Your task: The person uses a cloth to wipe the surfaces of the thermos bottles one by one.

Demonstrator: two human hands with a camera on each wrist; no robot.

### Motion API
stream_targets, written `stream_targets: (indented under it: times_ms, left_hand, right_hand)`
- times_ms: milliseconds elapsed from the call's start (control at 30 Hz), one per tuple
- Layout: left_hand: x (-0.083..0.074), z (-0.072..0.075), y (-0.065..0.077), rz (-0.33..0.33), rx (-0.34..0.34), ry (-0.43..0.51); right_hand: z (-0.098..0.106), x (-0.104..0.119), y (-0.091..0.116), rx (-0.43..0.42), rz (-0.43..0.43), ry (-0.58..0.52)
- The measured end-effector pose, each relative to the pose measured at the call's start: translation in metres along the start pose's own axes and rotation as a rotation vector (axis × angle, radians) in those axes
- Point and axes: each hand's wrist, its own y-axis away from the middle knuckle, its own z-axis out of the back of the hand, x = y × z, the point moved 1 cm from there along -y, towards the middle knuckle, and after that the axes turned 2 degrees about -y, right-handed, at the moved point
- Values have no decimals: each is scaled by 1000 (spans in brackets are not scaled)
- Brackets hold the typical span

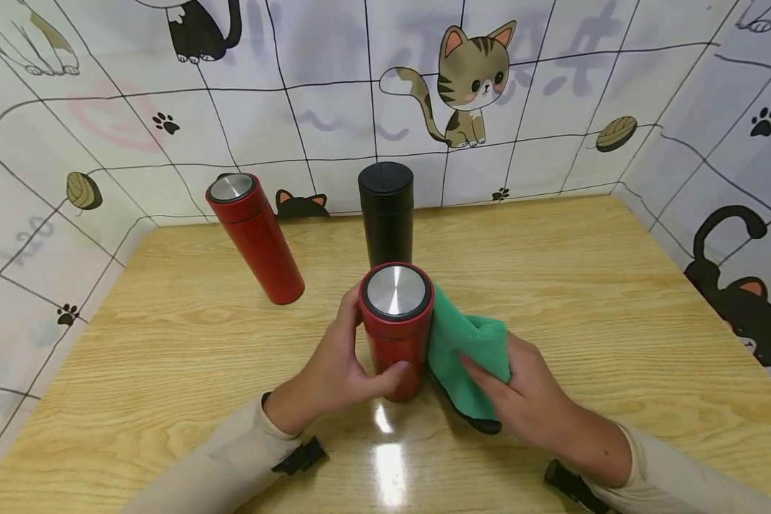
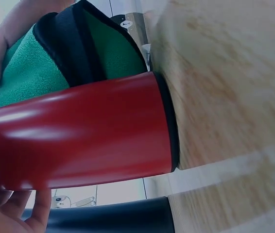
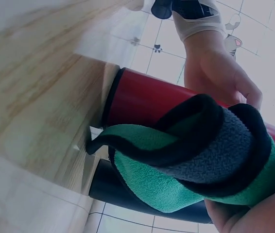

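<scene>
A red thermos bottle (image 1: pixel 396 350) with a silver-topped lid (image 1: pixel 396 291) stands upright at the middle of the table. My left hand (image 1: pixel 334 368) grips it from the left, thumb across its front and fingers round the far side. In my right hand (image 1: pixel 540 396) is a bunched green cloth (image 1: pixel 465 357) with dark edging, held up against the bottle's right side. The right wrist view shows the cloth's grey face (image 3: pixel 215 150) folded outward over the red body. In the left wrist view the bottle's black base rim (image 2: pixel 169 121) is at the tabletop.
Just behind the held bottle stands a black bottle (image 1: pixel 387 214), its lower part hidden. A second red bottle (image 1: pixel 257 239) stands at the back left. The wooden table (image 1: pixel 552 264) is bordered by a cat-print covering (image 1: pixel 334 128) at the back and sides.
</scene>
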Motion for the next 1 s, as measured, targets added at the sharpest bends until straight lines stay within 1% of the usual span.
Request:
stream_targets:
  times_ms: [67, 167, 267, 333, 433, 533, 633, 767, 867, 1000]
  left_hand:
    - [0, 0, 0, -9, 3, 5]
    - [0, 0, 0, -3, 13, 14]
    - [-1, 0, 0, 18, 31, 23]
    - [-2, -1, -1, 34, 37, 35]
    - [-3, -3, -1, 51, 37, 58]
    - [-3, -4, -1, 61, 33, 72]
    - [-3, -3, -2, 67, 36, 66]
    - [-2, -3, -1, 69, 36, 55]
    - [-2, -3, -1, 74, 36, 54]
    - [-2, -3, -2, 76, 38, 53]
  right_hand:
    - [0, 0, 0, 6, 10, -2]
    - [0, 0, -1, 53, -24, 10]
    - [0, 0, -1, 65, -54, 45]
    - [0, 1, -1, 50, -34, 45]
    - [1, 2, 1, 28, 20, 12]
    - [1, 2, 1, 28, 66, -8]
    - [1, 1, 0, 48, 62, -9]
    - [0, -1, -1, 63, 18, 19]
    - [0, 0, -1, 43, 16, 32]
    - [0, 1, 0, 21, 41, 35]
